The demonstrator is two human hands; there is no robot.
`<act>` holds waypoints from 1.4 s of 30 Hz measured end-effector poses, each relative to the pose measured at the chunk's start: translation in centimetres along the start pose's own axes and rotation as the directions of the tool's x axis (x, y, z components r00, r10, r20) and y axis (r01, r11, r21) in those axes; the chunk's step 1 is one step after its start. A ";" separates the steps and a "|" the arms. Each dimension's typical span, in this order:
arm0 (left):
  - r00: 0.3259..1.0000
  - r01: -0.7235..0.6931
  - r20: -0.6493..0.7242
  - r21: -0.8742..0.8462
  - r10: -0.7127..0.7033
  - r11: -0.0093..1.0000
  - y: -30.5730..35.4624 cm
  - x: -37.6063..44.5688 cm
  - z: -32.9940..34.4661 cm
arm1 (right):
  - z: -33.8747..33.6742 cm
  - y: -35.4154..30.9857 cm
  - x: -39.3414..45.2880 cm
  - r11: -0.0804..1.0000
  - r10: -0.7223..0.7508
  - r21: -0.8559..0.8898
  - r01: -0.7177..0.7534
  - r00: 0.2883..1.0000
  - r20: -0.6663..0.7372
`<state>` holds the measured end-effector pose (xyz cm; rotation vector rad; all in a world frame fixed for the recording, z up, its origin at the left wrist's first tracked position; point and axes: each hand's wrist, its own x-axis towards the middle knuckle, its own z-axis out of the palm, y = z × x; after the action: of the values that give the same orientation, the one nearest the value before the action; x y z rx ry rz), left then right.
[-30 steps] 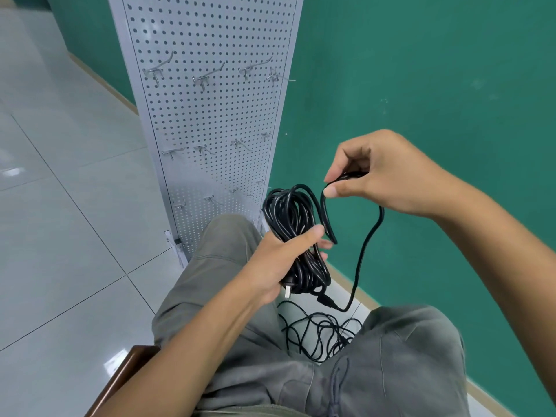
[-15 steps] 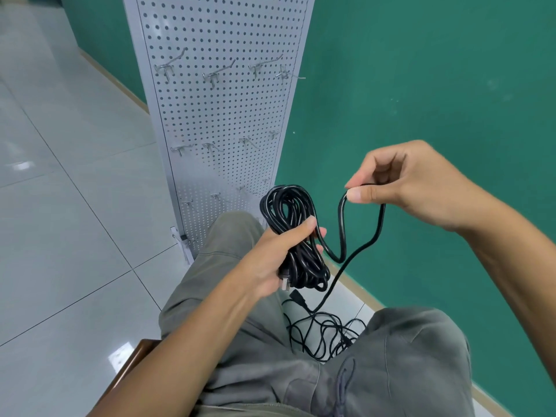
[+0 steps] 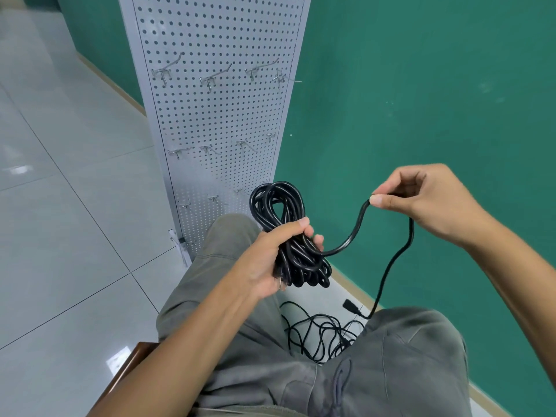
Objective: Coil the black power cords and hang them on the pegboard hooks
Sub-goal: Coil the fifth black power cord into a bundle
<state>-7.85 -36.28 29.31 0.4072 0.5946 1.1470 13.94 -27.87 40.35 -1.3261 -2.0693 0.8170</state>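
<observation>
Green wall [image 3: 421, 85]; coiled cord [image 3: 279, 212] in left hand [image 3: 267, 260], plug perhaps beneath.

Left hand [image 3: 270, 260]: grips coiled black power cord [image 3: 285, 233], plug prongs showing below palm. Right hand [image 3: 421, 200]: pinches the cord's loose tail, connector end [image 3: 352, 306] dangling. Second cord [image 3: 319, 332]: tangled on floor between knees. Pegboard [image 3: 216, 115]: grey, upright, rows of bare metal hooks [image 3: 215, 77]. Green wall [image 3: 421, 85] behind.

I see open air between my hands and the pegboard [image 3: 216, 115]. Its bare hooks [image 3: 215, 78] jut outward, and loose cords [image 3: 319, 332] tangle on the floor below it.
</observation>
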 end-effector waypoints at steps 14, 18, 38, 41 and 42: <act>0.994 -0.069 0.102 0.402 0.031 0.913 -2.2 0.9 -0.4 | 1.1 -8.0 1.5 0.890 -0.338 -0.304 0.341 0.939 0.064; 0.979 -0.085 0.204 0.443 -0.008 0.893 -2.6 0.6 0.5 | 2.6 -10.7 2.0 0.827 -0.360 -0.349 0.440 0.892 0.272; 0.937 0.067 0.275 0.460 -0.214 0.886 -2.7 -2.0 4.0 | 6.9 -12.6 7.2 0.867 -0.018 -0.329 0.374 0.684 0.729; 0.910 0.122 0.328 0.370 -0.252 0.921 -2.0 -2.1 3.9 | 6.7 -12.1 7.3 0.904 -0.056 -0.266 0.336 0.708 0.704; 0.902 0.137 0.339 0.358 -0.265 0.924 -1.7 -2.2 3.8 | 6.4 -12.0 7.4 0.918 -0.054 -0.246 0.312 0.712 0.700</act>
<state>-4.85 -38.98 31.80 0.8158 0.4676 0.7360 -0.50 -26.29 45.77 -1.0242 -3.0057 0.9781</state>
